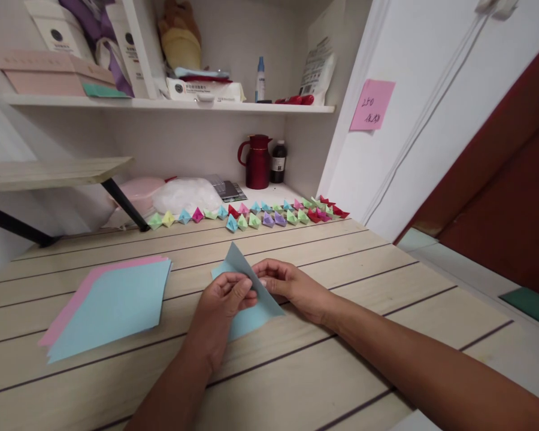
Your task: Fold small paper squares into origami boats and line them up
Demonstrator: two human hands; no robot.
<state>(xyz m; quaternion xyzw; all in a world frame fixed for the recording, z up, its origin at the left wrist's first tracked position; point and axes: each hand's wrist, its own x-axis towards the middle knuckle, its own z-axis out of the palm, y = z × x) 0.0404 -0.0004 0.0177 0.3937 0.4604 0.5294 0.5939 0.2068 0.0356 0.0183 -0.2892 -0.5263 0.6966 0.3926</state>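
A light blue paper sheet [245, 272] is folded into a triangle, one flap raised off the wooden table [341, 371]. My left hand [222, 314] pinches the fold near its middle, fingers closed on the paper. My right hand [291, 287] grips the same fold from the right side, thumb and fingers pressed on it. A stack of square sheets [112, 305], blue on top and pink beneath, lies flat to the left of my hands.
Several small folded paper boats [251, 214] in many colours line the table's far edge. Behind them stand a red jug [257, 161], a dark bottle [278, 161] and a white bag [186, 194]. A pink sticky note [372, 105] hangs on the wall.
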